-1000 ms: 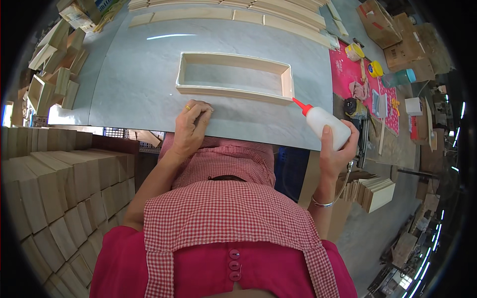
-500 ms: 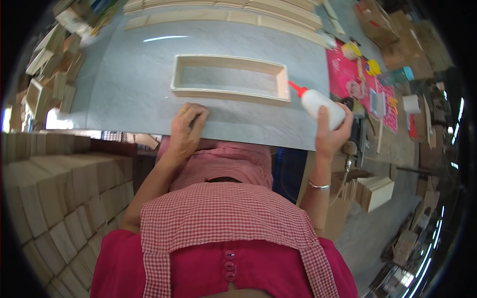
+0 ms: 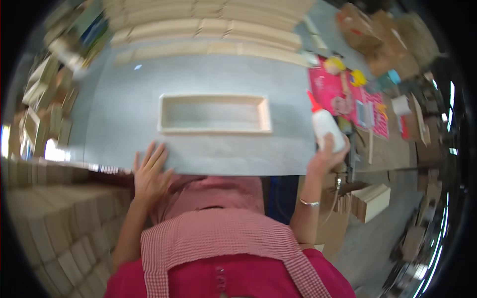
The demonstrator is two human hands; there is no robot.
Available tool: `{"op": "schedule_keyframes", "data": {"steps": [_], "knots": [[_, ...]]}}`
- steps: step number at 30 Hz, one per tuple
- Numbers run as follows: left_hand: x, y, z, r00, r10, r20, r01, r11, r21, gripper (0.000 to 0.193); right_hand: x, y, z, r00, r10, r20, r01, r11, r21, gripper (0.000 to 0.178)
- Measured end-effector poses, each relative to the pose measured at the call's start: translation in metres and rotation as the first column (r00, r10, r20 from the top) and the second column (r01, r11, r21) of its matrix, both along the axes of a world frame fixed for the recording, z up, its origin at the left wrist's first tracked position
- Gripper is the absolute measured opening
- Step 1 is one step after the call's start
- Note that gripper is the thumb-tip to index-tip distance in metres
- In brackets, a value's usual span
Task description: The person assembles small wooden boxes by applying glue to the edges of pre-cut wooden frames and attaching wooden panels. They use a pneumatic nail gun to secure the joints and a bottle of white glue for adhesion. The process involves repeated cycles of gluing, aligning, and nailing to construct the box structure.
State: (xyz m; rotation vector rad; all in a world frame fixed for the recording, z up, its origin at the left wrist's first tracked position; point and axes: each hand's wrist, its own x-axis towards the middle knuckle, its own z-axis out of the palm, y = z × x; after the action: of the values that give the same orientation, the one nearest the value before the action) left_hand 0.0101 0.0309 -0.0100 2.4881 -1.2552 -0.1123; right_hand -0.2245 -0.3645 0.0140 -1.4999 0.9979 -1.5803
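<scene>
A frame (image 3: pixel 214 131) of pale wood is set on the grey table (image 3: pixel 223 158), near the middle, its long sides laid left to right. The tabletop can be seen through it. A white bottle (image 3: pixel 326 124) with a red nozzle is gripped in the right hand (image 3: pixel 329 158), the thumb and fingers wrapped round its lower part. The bottle is held to the right of the frame and apart from it, the nozzle pointed up and away from the body, tilted a little to the left. A bracelet (image 3: pixel 309 202) is worn on the right wrist.

Nothing is gripped by the left hand (image 3: pixel 150 178); its fingers are spread at the table's near edge, just below the frame's near left corner. Whether the table is pressed by them cannot be told through the blur.

Along the far side of the table, wooden strips (image 3: pixel 198 28) are laid in rows. To the right, two yellow tubs (image 3: pixel 334 65) are seen by a pink sheet (image 3: pixel 319 79), with a blue-capped jar (image 3: pixel 387 80) beyond. At the lower left, wooden blocks (image 3: pixel 64 226) are stacked. A checked apron (image 3: pixel 213 233) is worn over a pink top.
</scene>
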Motion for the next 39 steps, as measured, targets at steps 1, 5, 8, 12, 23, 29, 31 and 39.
{"op": "schedule_keyframes", "data": {"steps": [1,5,8,12,23,29,31,39], "knots": [[-0.002,0.007,-0.001,1.0,0.011,-0.025,-0.013,0.995,-0.098,0.041,0.005,-0.013,-0.003,0.999,0.027,0.028,-0.027,1.0,0.007,0.052],[-0.005,0.013,-0.01,0.974,0.197,-0.107,-0.223,0.901,-0.372,0.013,0.031,-0.092,-0.01,0.974,-0.045,-0.222,0.023,0.994,-0.104,0.056],[0.001,0.028,-0.013,0.937,0.305,-0.169,-0.347,0.865,-0.363,0.006,0.061,-0.147,-0.009,0.882,-0.247,-0.401,0.143,0.952,-0.271,0.053],[0.005,0.03,-0.016,0.596,0.44,-0.671,-0.76,0.578,-0.297,0.016,0.083,-0.226,-0.017,0.647,0.055,-0.761,-0.012,0.998,0.063,0.054],[0.102,0.029,-0.022,0.705,0.689,-0.167,-0.708,0.672,-0.216,0.057,-0.203,-0.117,0.031,0.545,-0.71,-0.446,0.516,0.703,-0.489,0.037],[0.121,0.011,-0.018,0.601,0.75,-0.277,-0.794,0.599,-0.1,0.061,-0.381,-0.103,0.042,0.043,-0.222,-0.974,0.928,0.371,-0.043,0.094],[0.12,-0.003,-0.015,0.602,0.746,-0.284,-0.796,0.586,-0.149,0.059,-0.409,-0.108,0.037,0.235,-0.029,-0.971,0.895,0.396,0.205,0.095],[0.188,0.074,-0.06,0.775,0.624,-0.094,-0.631,0.772,-0.077,0.06,-0.429,-0.117,0.03,0.256,-0.178,-0.95,0.898,0.408,0.165,0.08]]}}
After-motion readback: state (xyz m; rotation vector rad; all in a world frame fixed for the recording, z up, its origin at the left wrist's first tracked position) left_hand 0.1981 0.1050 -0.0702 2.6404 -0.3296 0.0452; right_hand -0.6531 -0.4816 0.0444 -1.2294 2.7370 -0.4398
